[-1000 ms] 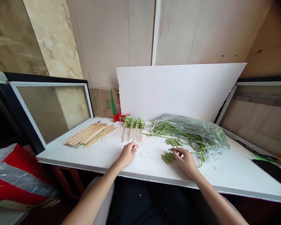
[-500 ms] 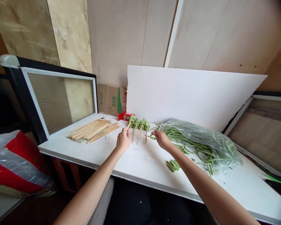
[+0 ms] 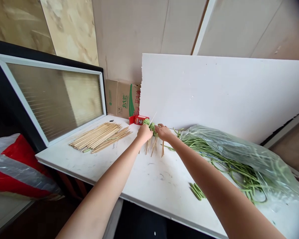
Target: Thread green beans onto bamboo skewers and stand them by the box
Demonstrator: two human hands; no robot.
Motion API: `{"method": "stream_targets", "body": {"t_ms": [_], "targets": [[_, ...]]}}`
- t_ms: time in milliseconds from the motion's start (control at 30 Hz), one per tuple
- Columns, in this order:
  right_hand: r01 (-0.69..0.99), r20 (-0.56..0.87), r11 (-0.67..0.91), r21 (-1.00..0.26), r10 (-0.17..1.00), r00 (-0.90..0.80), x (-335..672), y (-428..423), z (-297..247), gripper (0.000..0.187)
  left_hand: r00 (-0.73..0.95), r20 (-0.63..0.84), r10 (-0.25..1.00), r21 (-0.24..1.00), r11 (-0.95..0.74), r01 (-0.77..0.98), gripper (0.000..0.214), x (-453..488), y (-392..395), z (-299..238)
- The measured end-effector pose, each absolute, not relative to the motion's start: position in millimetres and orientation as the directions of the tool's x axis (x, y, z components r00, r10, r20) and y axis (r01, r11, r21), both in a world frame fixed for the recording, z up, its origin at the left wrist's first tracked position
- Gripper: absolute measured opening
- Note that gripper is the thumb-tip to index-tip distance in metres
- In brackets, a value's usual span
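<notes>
Both my hands reach to the back of the white tabletop (image 3: 144, 179). My left hand (image 3: 144, 133) is closed on a thin bamboo skewer (image 3: 152, 119) whose tip points up and right. My right hand (image 3: 163, 132) is closed, its fingers pinching at the green bean skewers (image 3: 154, 141) that lie under both hands; what it grips is hidden. Their stick ends fan out toward me. A small stack of cut green bean pieces (image 3: 196, 191) lies near the front, beside my right forearm.
A loose pile of bamboo skewers (image 3: 99, 136) lies at the left. A clear plastic bag of long green beans (image 3: 236, 156) spreads over the right. A white board (image 3: 224, 93) leans at the back, with a red box (image 3: 138, 119), a cardboard carton (image 3: 122, 99) and a glass-fronted cabinet (image 3: 52, 99) nearby.
Both hands moved away from the cut bean pieces to the finished skewers at the back. My left hand carried the single skewer along, and the camera swung closer and left.
</notes>
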State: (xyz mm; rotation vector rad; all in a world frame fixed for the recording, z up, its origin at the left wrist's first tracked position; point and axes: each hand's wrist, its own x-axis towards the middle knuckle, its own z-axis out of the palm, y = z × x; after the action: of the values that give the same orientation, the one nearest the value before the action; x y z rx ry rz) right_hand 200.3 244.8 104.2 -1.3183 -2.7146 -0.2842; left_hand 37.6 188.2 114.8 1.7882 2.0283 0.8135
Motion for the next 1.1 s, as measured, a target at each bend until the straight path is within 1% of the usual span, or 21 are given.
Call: {"method": "stream_targets", "body": {"t_ms": [100, 167, 467, 700, 800, 1100], "targets": [[0.785, 0.172, 0.609, 0.118, 0.766, -0.62, 193.3, 252.5, 96.8, 0.025, -0.208, 0.088, 0.974, 0.53, 0.131, 0.838, 0.033, 45.6, 186.5, 113.5], [0.779, 0.187, 0.617, 0.112, 0.757, -0.626, 192.8, 255.4, 92.1, 0.025, -0.204, 0.076, 0.976, 0.504, 0.139, 0.852, 0.033, 48.8, 184.7, 110.9], [0.767, 0.236, 0.64, 0.045, 0.74, -0.63, 199.5, 261.6, 81.6, 0.026, -0.228, 0.034, 0.973, 0.441, 0.19, 0.877, 0.034, 51.8, 188.9, 99.9], [0.764, 0.275, 0.645, 0.004, 0.734, -0.621, 201.0, 265.2, 79.0, 0.026, -0.238, 0.055, 0.97, 0.394, 0.197, 0.898, 0.034, 51.3, 192.1, 95.5], [0.756, 0.282, 0.654, 0.007, 0.724, -0.629, 203.0, 266.8, 78.0, 0.027, -0.248, 0.069, 0.966, 0.4, 0.201, 0.894, 0.032, 50.7, 194.7, 93.0], [0.769, 0.279, 0.638, 0.049, 0.73, -0.624, 201.9, 267.9, 73.5, 0.026, -0.19, 0.077, 0.979, 0.438, 0.138, 0.888, 0.02, 50.0, 197.9, 86.6]]}}
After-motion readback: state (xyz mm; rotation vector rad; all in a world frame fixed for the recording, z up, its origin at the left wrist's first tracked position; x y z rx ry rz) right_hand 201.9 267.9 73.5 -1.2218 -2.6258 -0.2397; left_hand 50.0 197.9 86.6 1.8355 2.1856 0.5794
